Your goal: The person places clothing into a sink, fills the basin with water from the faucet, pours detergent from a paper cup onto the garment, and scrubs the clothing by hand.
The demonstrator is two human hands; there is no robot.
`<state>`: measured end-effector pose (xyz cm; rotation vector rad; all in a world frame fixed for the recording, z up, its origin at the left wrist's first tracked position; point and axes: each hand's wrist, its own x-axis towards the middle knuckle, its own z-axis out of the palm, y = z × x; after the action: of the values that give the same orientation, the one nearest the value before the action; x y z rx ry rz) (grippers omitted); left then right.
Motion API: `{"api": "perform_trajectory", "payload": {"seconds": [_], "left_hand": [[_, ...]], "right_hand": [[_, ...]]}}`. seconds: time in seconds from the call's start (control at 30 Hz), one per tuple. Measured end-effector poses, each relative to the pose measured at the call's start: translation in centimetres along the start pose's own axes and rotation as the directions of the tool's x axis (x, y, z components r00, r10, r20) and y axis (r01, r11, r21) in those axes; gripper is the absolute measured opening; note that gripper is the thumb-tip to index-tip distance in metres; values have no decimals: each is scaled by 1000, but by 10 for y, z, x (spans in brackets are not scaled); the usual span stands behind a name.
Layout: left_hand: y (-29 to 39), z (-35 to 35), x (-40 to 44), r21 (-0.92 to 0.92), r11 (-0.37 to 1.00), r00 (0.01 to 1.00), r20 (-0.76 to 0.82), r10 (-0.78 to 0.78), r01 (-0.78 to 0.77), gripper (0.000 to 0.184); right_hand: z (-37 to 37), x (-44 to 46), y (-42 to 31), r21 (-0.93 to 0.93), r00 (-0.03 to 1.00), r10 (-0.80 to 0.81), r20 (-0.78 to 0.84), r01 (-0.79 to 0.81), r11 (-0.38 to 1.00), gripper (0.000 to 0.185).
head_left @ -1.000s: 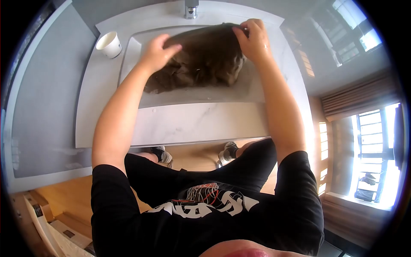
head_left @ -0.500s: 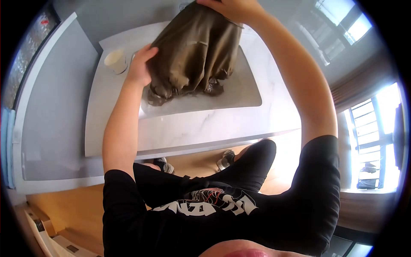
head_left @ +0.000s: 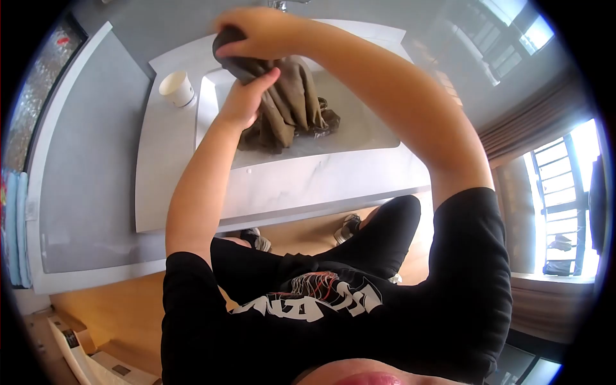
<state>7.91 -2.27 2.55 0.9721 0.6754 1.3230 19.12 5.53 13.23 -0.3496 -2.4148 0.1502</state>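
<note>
A wet brown-olive cloth [head_left: 292, 99], perhaps a garment, hangs bunched from both my hands over the white sink [head_left: 366, 122]. My right hand [head_left: 260, 35] wraps round its gathered upper end, at the upper left of the basin. Just below, my left hand [head_left: 249, 99] grips the bunched fabric, thumb pointing up across it. The cloth's lower folds rest in the basin, where its dark, soaked edge lies. What lies under the folds is hidden.
A white paper cup [head_left: 177, 89] stands on the counter left of the sink. Behind the basin is a metal faucet [head_left: 279, 5]. A grey panel [head_left: 96, 154] borders the counter on the left, and a window [head_left: 561, 205] is at right.
My right hand has moved left and gathered the spread cloth's top into a bunch. My left hand has shifted right onto the fabric. The cloth hangs narrower and lower.
</note>
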Motion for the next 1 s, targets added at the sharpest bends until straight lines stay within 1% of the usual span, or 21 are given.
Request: {"api": "perform_trajectory", "payload": {"seconds": [0.03,0.07,0.1,0.13,0.17,0.23,0.27,0.33,0.43,0.5,0.53,0.57,0.67,0.73,0.8,0.83,0.87,0.9,0.93,0.97,1.0], "left_hand": [[3,0,-3,-58,996,997,-39,-67,65,52],[1,-8,-2,-109,993,999,-5,-40,40,47],[1,-13,1,-190,981,998,48,-38,46,45],[2,-15,3,-268,962,995,97,-27,52,43],[4,-19,4,-274,961,996,88,-8,32,44],[9,-23,5,-334,942,999,11,35,-29,40],[10,-25,6,-341,938,998,-40,55,-65,39],[10,-30,8,-360,929,995,-77,58,-82,38],[12,-33,7,-319,942,993,-89,77,-101,37],[12,-37,9,-257,959,988,-124,88,-117,38],[11,-43,11,-281,954,990,-122,72,-104,37],[12,-47,13,-261,961,986,-164,43,-85,35],[7,-57,18,-216,976,969,-245,-37,-18,31],[2,-63,24,-117,991,926,-361,-110,73,32],[-6,-74,30,51,974,905,-385,-183,219,35],[-7,-72,27,163,941,892,-399,-211,295,42],[-10,-77,28,311,852,860,-435,-266,421,53],[-5,-69,23,508,690,842,-451,-296,515,59],[1,-60,19,668,476,820,-475,-320,573,65],[-3,-67,22,859,83,856,-487,-174,506,73],[-2,-52,17,870,-183,884,-467,-7,458,70]], "right_hand": [[-4,-16,1,65,992,73,-106,-66,996,35],[-3,-34,13,202,958,268,-102,-244,948,49],[0,-56,27,335,890,451,-69,-405,851,65],[-5,-85,33,367,793,604,79,-586,722,75],[-9,-115,41,363,658,717,230,-742,564,85],[8,-170,64,247,679,616,400,-727,641,87],[15,-180,58,213,677,612,409,-723,657,81],[26,-195,48,149,667,610,428,-717,681,70],[39,-191,61,318,546,663,512,-837,444,49],[26,-187,62,462,551,728,407,-812,357,39],[20,-187,62,527,540,762,357,-790,313,35],[20,-190,65,734,568,766,302,-651,193,33],[-5,-189,50,895,524,792,313,-441,-61,32],[-12,-190,48,920,550,772,317,-378,-108,31],[-15,-189,42,932,574,749,331,-324,-163,29],[-12,-193,44,931,618,710,339,-327,-160,30],[-8,-197,47,930,660,666,348,-331,-158,32],[-5,-199,49,930,702,618,355,-334,-156,34],[-3,-199,49,933,727,593,347,-330,-143,36],[-2,-199,47,938,753,566,336,-323,-128,38],[-1,-197,46,943,778,539,323,-314,-112,41]]}}
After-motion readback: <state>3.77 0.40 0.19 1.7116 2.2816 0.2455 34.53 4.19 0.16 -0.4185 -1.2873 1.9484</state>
